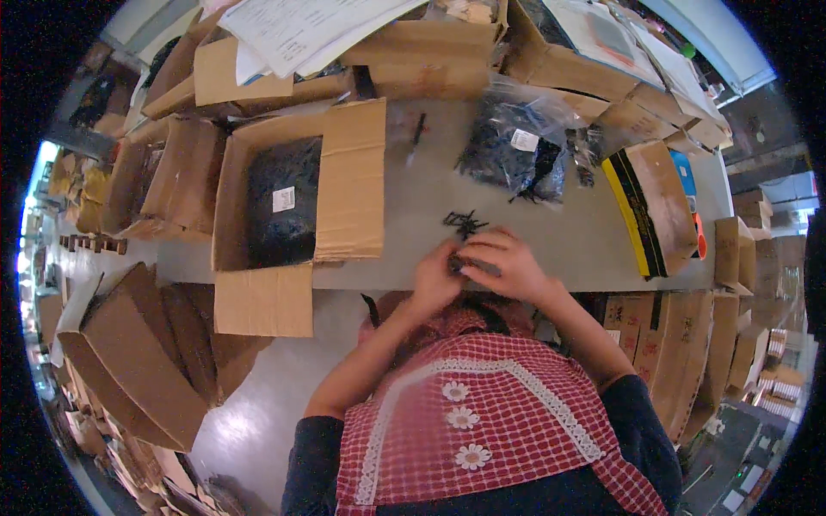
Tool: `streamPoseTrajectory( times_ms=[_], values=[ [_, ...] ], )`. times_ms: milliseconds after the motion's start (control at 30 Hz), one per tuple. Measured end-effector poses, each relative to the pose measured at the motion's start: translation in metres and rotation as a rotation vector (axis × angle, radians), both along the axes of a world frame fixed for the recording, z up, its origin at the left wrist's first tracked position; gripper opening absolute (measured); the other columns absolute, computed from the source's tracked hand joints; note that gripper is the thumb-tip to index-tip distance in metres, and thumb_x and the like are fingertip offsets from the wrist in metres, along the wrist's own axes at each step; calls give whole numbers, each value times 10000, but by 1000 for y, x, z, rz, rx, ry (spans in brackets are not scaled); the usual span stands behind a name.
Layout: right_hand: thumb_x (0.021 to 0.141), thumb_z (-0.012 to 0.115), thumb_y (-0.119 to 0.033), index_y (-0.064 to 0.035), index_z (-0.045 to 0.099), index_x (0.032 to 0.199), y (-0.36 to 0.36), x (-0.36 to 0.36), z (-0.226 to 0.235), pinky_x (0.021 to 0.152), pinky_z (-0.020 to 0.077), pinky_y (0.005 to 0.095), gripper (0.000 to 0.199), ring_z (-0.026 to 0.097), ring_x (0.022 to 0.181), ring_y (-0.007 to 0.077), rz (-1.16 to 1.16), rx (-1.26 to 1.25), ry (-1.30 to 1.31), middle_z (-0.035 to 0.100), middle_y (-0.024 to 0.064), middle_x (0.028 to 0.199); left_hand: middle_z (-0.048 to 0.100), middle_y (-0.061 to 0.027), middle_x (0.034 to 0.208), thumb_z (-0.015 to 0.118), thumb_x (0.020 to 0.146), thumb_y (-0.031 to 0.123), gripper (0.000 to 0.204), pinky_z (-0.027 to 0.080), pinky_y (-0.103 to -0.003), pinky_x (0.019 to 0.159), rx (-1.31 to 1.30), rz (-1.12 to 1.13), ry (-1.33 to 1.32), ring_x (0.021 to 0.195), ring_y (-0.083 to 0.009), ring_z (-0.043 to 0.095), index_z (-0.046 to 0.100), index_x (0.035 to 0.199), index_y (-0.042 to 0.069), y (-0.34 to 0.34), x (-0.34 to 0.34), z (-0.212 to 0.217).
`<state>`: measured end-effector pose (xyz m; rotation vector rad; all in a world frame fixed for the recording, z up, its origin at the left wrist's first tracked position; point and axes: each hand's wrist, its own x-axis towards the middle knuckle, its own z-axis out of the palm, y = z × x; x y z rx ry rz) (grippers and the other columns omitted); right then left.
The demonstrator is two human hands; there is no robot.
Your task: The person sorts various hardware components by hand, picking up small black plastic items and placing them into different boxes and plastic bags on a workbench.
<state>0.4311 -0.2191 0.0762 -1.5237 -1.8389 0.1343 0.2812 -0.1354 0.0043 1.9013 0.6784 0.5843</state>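
Observation:
Close together at the near edge of the grey table, my hands meet over a small black part. My left hand [437, 277] is closed around the dark piece [455, 262], most of it hidden by the fingers. Reaching over from the right, my right hand [509, 265] has its fingers bent and pinched at the same spot; what they grip is too small to make out. Just beyond the fingertips lies a little pile of thin black parts [465, 222]. Farther back sits an open clear plastic bag [508, 163] of black parts with a white label.
Left of my hands stands an open cardboard box [351, 181] holding a bagged black load [280, 228]. A yellow-and-black edged carton [658, 211] is at the right, beside orange-handled scissors [699, 236]. Papers [301, 34] and cartons line the back. A dark pen-like stick [419, 129] lies mid-table.

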Motion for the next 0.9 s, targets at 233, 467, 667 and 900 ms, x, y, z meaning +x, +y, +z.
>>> streamPoseTrajectory(
  times_ms=[233, 467, 667, 900],
  values=[
    [782, 621, -129, -120, 631, 1072, 18, 29, -36, 788, 515, 408, 290, 607, 927, 341, -263, -214, -101, 634, 126, 984, 608, -75, 754, 732, 755, 159, 241, 481, -321, 656, -134, -55, 75, 684, -196, 580, 541, 864, 61, 7, 10, 9],
    [803, 622, -139, -97, 673, 1013, 18, 38, -69, 729, 521, 385, 220, 640, 835, 328, -376, -317, 182, 668, 132, 919, 610, -74, 773, 734, 761, 166, 257, 475, -297, 654, -137, -51, 24, 700, -168, 594, 531, 868, 49, 6, 8, 11],
    [834, 643, -191, -81, 682, 995, 9, 49, -61, 703, 525, 349, 200, 663, 801, 302, -433, -316, 340, 685, 130, 905, 627, -68, 817, 726, 768, 160, 238, 485, -303, 697, -203, -49, 12, 760, -169, 613, 550, 894, 60, 7, 8, 4],
    [840, 663, -153, -71, 664, 1033, -2, 14, -12, 782, 500, 323, 210, 652, 893, 257, -163, -253, 321, 655, 141, 1031, 624, -92, 777, 727, 739, 183, 271, 471, -327, 637, -89, 7, 22, 692, -237, 604, 546, 888, 48, 5, 10, -4]
  ],
)
